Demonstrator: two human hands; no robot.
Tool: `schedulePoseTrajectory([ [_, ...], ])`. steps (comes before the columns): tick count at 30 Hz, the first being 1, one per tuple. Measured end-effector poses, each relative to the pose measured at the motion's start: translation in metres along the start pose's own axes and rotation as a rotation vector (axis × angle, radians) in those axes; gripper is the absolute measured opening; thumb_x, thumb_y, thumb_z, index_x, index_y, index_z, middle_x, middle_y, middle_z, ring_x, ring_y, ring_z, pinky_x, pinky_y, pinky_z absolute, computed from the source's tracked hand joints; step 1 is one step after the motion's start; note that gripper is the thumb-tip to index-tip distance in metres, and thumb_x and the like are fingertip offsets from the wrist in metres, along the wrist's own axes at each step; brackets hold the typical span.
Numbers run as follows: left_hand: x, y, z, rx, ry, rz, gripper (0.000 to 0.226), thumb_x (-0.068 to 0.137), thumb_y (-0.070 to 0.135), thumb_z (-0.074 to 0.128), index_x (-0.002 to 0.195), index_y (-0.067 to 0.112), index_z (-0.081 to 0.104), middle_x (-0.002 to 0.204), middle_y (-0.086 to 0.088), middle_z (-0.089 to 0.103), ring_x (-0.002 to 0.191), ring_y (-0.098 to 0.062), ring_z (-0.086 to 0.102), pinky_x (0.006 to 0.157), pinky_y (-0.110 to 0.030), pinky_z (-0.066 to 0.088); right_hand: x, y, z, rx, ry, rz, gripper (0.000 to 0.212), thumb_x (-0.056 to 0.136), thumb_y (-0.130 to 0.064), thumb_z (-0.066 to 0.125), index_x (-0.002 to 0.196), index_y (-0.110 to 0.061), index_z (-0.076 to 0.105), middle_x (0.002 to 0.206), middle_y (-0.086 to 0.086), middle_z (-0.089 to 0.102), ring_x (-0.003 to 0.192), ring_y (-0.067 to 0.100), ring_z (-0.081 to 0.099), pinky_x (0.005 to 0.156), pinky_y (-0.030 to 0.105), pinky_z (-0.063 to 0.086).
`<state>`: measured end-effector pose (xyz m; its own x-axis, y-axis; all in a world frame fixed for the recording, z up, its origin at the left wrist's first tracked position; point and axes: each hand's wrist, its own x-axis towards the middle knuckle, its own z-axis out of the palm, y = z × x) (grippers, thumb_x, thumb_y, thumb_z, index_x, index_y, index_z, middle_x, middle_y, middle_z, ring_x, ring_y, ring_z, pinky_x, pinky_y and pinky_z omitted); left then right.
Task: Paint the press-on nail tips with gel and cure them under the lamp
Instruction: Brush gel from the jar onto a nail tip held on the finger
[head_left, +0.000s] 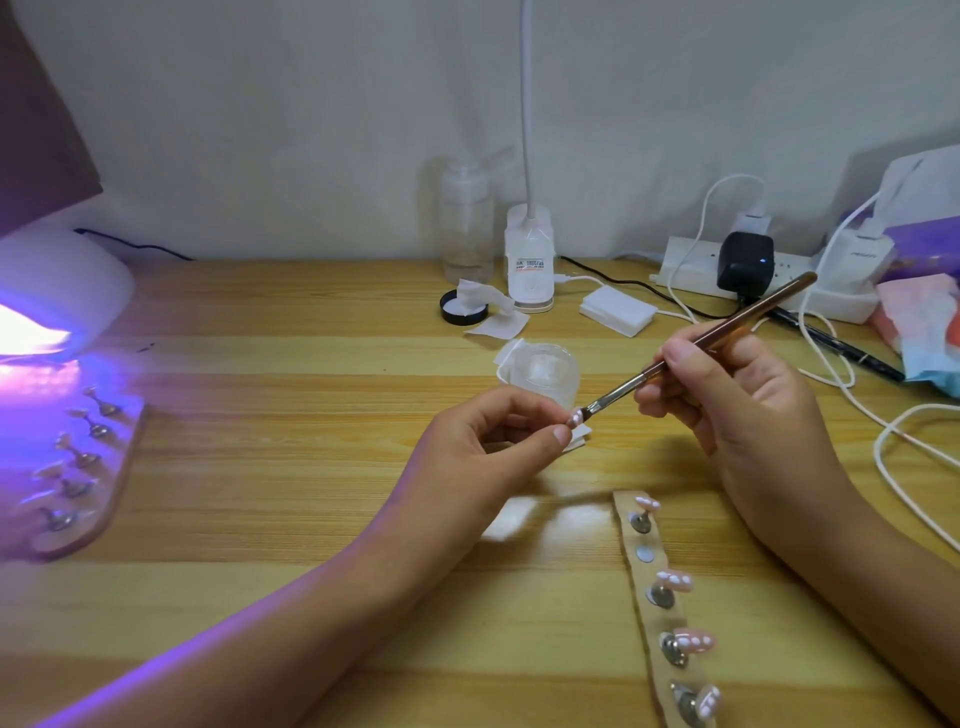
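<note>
My left hand (483, 441) pinches a small pink nail tip (575, 417) between thumb and fingers at the table's middle. My right hand (727, 395) grips a brown brush (727, 327) like a pen; its bristles touch the tip. Below my hands a wooden holder strip (641, 571) carries several pink nail tips on metal stands, with one magnet spot bare. At the far left the curing lamp (57, 306) glows purple. A second strip (109, 488) with several tips lies before it, its far end under the lamp.
A small clear gel jar (545, 374) sits just beyond my hands. A black lid (464, 307), wipes, two bottles and a desk lamp base (529, 260) stand behind. A power strip (685, 270), chargers, white cables and a black pen (841, 345) crowd the right.
</note>
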<state>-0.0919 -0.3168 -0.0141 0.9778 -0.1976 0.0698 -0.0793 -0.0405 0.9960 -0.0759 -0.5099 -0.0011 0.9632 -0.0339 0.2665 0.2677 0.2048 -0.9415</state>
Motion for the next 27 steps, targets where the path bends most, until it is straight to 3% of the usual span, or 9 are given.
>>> schedulePoseTrajectory([
  [18, 0.0007, 0.0005, 0.0005, 0.016, -0.015, 0.007, 0.023, 0.087, 0.012, 0.07, 0.078, 0.032, 0.073, 0.086, 0.01, 0.074, 0.078, 0.001, 0.063, 0.07, -0.008, 0.046, -0.0019, -0.003, -0.0003, 0.016, -0.037, -0.023, 0.019, 0.078, -0.026, 0.062, 0.092, -0.013, 0.059, 0.068, -0.003, 0.066, 0.065, 0.011, 0.066, 0.065, 0.022, 0.056],
  [27, -0.0091, 0.0057, 0.0034, 0.007, -0.02, 0.041, 0.006, 0.082, 0.029, 0.074, 0.088, 0.029, 0.072, 0.09, 0.006, 0.074, 0.088, -0.008, 0.067, 0.073, -0.017, 0.051, 0.0066, 0.0024, -0.0069, 0.03, 0.146, -0.016, 0.004, 0.096, -0.013, 0.055, 0.096, -0.015, 0.059, 0.069, -0.003, 0.069, 0.069, 0.009, 0.067, 0.068, 0.021, 0.055],
])
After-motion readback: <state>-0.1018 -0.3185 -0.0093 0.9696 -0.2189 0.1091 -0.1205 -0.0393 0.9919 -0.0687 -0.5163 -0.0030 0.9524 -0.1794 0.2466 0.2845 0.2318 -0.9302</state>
